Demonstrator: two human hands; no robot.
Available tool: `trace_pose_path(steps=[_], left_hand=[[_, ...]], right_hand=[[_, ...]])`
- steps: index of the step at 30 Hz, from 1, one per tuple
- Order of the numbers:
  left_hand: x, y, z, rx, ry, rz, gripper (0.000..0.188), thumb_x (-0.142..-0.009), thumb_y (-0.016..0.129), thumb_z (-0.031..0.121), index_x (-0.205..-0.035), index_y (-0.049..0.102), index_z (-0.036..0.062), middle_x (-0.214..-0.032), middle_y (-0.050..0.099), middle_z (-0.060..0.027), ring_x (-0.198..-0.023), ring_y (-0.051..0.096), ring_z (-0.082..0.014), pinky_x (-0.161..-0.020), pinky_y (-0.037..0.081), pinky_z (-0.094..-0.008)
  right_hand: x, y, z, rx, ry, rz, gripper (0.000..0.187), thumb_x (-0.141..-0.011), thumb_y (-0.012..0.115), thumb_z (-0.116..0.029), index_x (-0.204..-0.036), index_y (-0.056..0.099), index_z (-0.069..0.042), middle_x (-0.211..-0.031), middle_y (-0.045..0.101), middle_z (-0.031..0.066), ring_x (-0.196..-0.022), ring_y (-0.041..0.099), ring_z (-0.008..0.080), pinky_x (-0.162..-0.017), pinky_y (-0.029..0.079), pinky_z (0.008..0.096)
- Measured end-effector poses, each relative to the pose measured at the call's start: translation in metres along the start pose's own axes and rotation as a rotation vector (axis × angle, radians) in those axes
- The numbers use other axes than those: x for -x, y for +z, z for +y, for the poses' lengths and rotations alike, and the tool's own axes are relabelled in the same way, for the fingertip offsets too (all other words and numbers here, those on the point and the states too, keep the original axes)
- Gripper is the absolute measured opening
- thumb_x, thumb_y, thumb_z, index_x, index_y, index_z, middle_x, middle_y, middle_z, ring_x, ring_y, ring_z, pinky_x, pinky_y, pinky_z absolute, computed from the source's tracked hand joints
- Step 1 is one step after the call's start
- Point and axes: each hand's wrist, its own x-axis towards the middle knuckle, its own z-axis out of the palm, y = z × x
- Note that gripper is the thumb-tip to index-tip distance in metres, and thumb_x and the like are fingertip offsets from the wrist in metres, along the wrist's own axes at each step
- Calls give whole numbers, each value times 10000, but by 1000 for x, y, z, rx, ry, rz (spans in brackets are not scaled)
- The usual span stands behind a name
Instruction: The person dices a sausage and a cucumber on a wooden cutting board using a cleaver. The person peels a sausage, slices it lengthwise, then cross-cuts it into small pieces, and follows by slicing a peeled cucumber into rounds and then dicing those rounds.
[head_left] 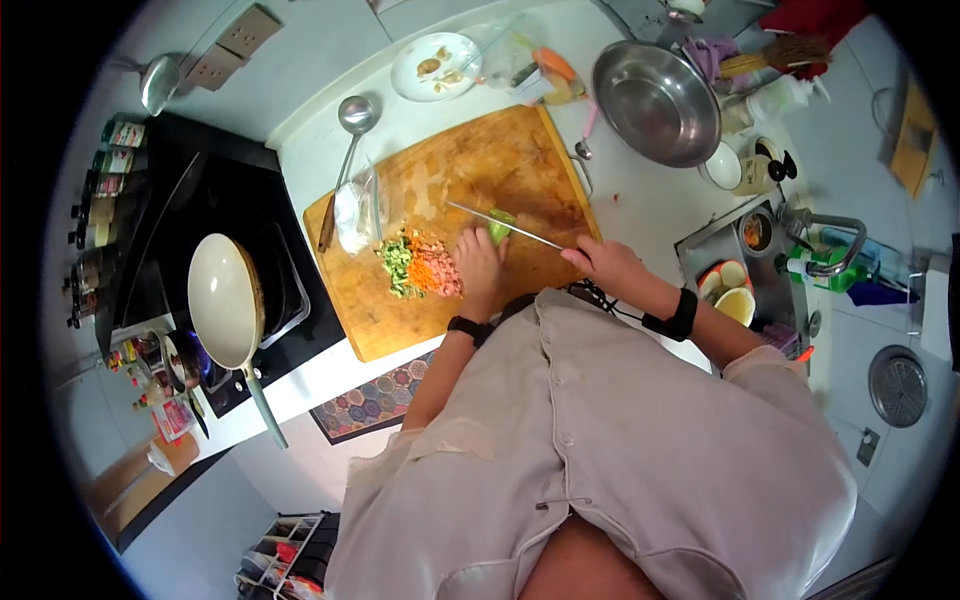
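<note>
My left hand [480, 264] rests on the wooden cutting board [465, 160], its fingers closed against a short piece of green vegetable [502, 224]. From the right, my right hand [608, 266] grips a knife [508, 224] whose thin blade points left across the vegetable, partly covering it. Whether the edge has entered the piece I cannot tell. Left of my left hand lie diced green vegetable [398, 268], diced orange carrot [430, 268] and diced pink meat [442, 284], side by side and touching. A clear plastic bag [354, 216] sits on the board's left part.
A ladle [356, 116] leans over the board's left edge. Behind stand a white plate [436, 68] with scraps, a bag holding a carrot [554, 64], and a steel basin [656, 104]. A pale frying pan [222, 300] is on the stove at left; the sink [712, 240] is at right.
</note>
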Motion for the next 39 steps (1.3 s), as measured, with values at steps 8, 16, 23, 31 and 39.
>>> trace_pose_path(steps=[8,16,23,31,39], left_hand=[[-2,-2,2,-18,-22,-40,371,-810,602,349,-916,467,20,-934,482,-168,-893,479,-337,-742,391,-430],[-3,-1,0,-10,34,-1,358,-818,588,352,-862,444,27,-903,465,-161,-879,474,-340,-718,391,-438],[-1,6,-4,-50,51,26,370,-805,601,357,-876,452,26,-935,481,-176,-877,479,-344,-712,396,-431],[-17,-30,-9,126,-14,-174,428,-743,672,336,-968,508,11,-956,531,-208,-806,539,-349,-649,440,-425],[-62,-38,-132,516,-171,-57,475,-699,675,136,-1131,502,40,-979,572,-193,-909,546,-372,-753,454,-395]], right_hand=[[1,7,1,-28,21,37,420,-908,455,-432,-772,489,-36,-597,562,187,-562,561,388,-530,446,467],[-3,9,5,-34,-20,17,449,-913,436,-452,-783,520,-31,-542,557,170,-520,576,357,-497,460,448],[-28,24,6,29,26,-71,541,-917,376,-497,-764,581,-21,-629,600,191,-582,605,360,-547,491,437],[-54,48,19,-39,-98,85,540,-881,432,-522,-720,583,-29,-631,593,189,-589,597,358,-540,474,434],[-11,14,21,156,-437,385,450,-802,549,-529,-679,527,-97,-619,575,61,-589,606,232,-495,456,341]])
